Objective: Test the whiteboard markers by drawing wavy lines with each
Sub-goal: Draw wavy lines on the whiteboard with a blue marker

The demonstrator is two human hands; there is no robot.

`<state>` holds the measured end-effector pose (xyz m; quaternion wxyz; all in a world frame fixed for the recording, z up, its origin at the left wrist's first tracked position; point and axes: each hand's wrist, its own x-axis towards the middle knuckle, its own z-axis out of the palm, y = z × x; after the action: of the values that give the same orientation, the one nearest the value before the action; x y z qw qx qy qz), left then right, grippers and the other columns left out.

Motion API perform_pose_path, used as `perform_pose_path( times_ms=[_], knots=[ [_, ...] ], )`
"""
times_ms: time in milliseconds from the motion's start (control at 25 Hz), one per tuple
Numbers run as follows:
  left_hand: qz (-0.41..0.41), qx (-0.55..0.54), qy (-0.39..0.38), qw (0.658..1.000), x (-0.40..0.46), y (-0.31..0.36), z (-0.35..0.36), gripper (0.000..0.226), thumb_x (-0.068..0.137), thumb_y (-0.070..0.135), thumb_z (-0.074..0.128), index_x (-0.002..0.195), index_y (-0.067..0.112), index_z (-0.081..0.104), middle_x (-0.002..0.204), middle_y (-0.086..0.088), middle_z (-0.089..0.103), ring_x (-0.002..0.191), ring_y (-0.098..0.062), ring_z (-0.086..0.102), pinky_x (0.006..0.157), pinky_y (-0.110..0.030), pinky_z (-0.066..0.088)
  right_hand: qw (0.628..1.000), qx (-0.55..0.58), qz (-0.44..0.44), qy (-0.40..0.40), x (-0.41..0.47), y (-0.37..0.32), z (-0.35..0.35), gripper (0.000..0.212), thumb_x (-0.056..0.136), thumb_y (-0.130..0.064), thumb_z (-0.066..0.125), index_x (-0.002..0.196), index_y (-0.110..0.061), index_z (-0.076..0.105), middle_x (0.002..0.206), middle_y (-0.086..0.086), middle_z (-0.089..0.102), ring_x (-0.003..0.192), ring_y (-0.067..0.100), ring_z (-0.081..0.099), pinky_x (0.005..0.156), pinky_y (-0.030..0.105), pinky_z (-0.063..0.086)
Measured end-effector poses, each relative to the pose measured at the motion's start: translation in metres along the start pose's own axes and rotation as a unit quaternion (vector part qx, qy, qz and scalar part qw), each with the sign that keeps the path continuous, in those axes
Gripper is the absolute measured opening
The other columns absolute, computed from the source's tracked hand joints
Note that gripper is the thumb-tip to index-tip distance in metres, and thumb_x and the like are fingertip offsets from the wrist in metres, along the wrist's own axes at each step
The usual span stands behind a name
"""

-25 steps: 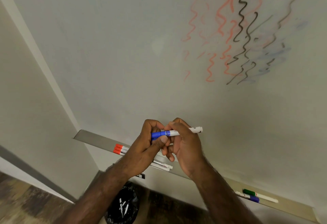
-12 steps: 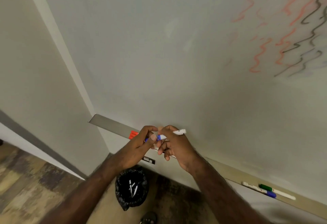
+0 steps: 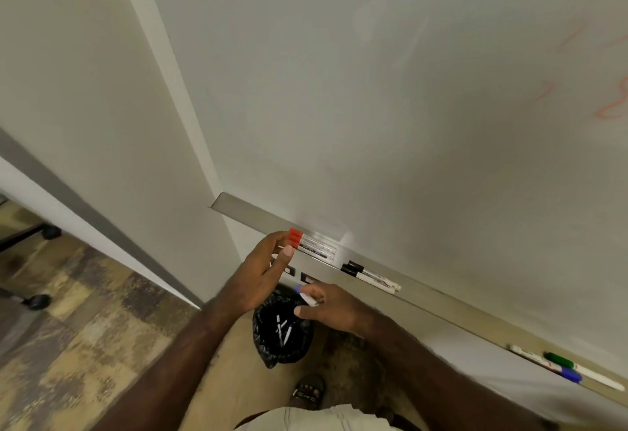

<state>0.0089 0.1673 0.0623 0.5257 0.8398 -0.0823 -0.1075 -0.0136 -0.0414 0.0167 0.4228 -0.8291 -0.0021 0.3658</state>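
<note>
the step in hand looks like disposal of a tested marker; the right hand (image 3: 334,310) pinches a blue-capped marker (image 3: 307,297) between fingertips and thumb, directly above a black-lined bin (image 3: 283,335) on the floor at about 6 o'clock from the hands, where several discarded markers already lie; the left hand (image 3: 263,274) is released, fingers straight and spread, gripping nothing, its tips just beside the red-capped markers (image 3: 311,243) on the tray (image 3: 244,211); my guess is that the next move calls for letting the blue one fall cleanly into the bin, then taking a fresh marker from the tray; the reds are nearest; black-capped markers (image 3: 370,276) lie on the tray at 3 o'clock from the reds, and a green and a blue marker (image 3: 565,367) far off at 4 o'clock; the whiteboard (image 3: 373,90) fills the upper view, faint orange wavy lines (image 3: 608,104) at its 3 o'clock edge; below, mottled wood-look flooring (image 3: 85,328), a sandalled foot (image 3: 309,391) at 6 o'clock.
</note>
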Motion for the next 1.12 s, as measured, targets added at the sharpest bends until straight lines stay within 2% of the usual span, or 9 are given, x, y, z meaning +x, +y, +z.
perform_pose_path(
  times_ms=[80,160,280,400,640,760,920,1120],
  knots=[
    [0.001,0.013,-0.005,1.000,0.001,-0.006,0.000,0.028,0.110,0.052,0.041,0.137,0.048,0.048,0.133,0.027,0.058,0.123,0.013,0.054,0.099,-0.018,0.048,0.999,-0.034,0.009,-0.013,0.006,0.005,0.005,0.074,0.087,-0.057,0.077,0.152,-0.032,0.050,0.154,-0.003,0.056,0.132,0.016,0.058,0.106,0.034,0.051],
    [0.006,0.023,-0.011,1.000,0.004,-0.014,0.002,0.044,0.106,0.064,0.038,0.144,0.042,0.049,0.139,0.021,0.059,0.127,0.003,0.057,0.106,-0.034,0.052,0.999,-0.036,0.003,0.009,0.004,0.006,0.003,0.066,0.094,-0.048,0.074,0.152,-0.026,0.051,0.151,-0.001,0.057,0.130,0.016,0.056,0.100,0.028,0.048],
    [-0.007,0.051,-0.019,0.998,0.011,-0.014,0.014,0.056,0.103,0.073,0.034,0.150,0.043,0.043,0.146,0.019,0.056,0.131,0.000,0.055,0.110,-0.042,0.051,0.998,0.003,0.001,0.067,-0.007,0.022,-0.006,0.054,0.099,-0.040,0.070,0.148,-0.022,0.055,0.148,0.001,0.059,0.129,0.019,0.058,0.096,0.026,0.046],
    [0.007,0.048,-0.035,0.998,0.015,0.002,0.041,0.057,0.104,0.070,0.036,0.150,0.037,0.046,0.143,0.017,0.057,0.130,0.000,0.056,0.110,-0.040,0.052,0.992,0.036,0.005,0.117,-0.029,0.047,-0.016,0.050,0.099,-0.039,0.071,0.145,-0.024,0.058,0.144,-0.002,0.061,0.128,0.017,0.060,0.095,0.024,0.047],
    [0.064,0.058,-0.097,0.992,0.025,0.048,0.124,0.057,0.104,0.067,0.040,0.145,0.029,0.053,0.139,0.014,0.061,0.126,0.000,0.057,0.104,-0.033,0.054,0.967,0.104,0.019,0.232,-0.086,0.107,-0.050,0.038,0.097,-0.040,0.073,0.133,-0.030,0.065,0.128,-0.012,0.063,0.109,0.004,0.062,0.082,0.012,0.047],
    [0.097,0.067,-0.133,0.984,0.030,0.070,0.173,0.042,0.108,0.052,0.047,0.141,0.029,0.057,0.133,0.016,0.062,0.123,0.003,0.058,0.100,-0.028,0.054,0.950,0.128,0.021,0.283,-0.118,0.139,-0.072,0.036,0.098,-0.041,0.073,0.131,-0.029,0.066,0.126,-0.011,0.066,0.107,0.003,0.064,0.085,0.017,0.051],
    [0.138,0.079,-0.184,0.970,0.036,0.103,0.254,0.036,0.108,0.044,0.050,0.136,0.024,0.061,0.128,0.012,0.066,0.117,0.004,0.060,0.095,-0.018,0.049,0.919,0.156,0.052,0.357,-0.166,0.194,-0.106,0.034,0.098,-0.040,0.072,0.129,-0.027,0.067,0.124,-0.010,0.067,0.107,0.006,0.065,0.085,0.019,0.051],
    [0.161,0.109,-0.241,0.951,0.036,0.127,0.349,0.031,0.107,0.040,0.055,0.129,0.021,0.065,0.123,0.006,0.068,0.111,-0.005,0.063,0.094,-0.026,0.053,0.875,0.180,0.093,0.439,-0.216,0.256,-0.135,0.032,0.099,-0.038,0.071,0.128,-0.025,0.067,0.122,-0.008,0.067,0.103,0.003,0.063,0.080,0.013,0.047]
  ],
)
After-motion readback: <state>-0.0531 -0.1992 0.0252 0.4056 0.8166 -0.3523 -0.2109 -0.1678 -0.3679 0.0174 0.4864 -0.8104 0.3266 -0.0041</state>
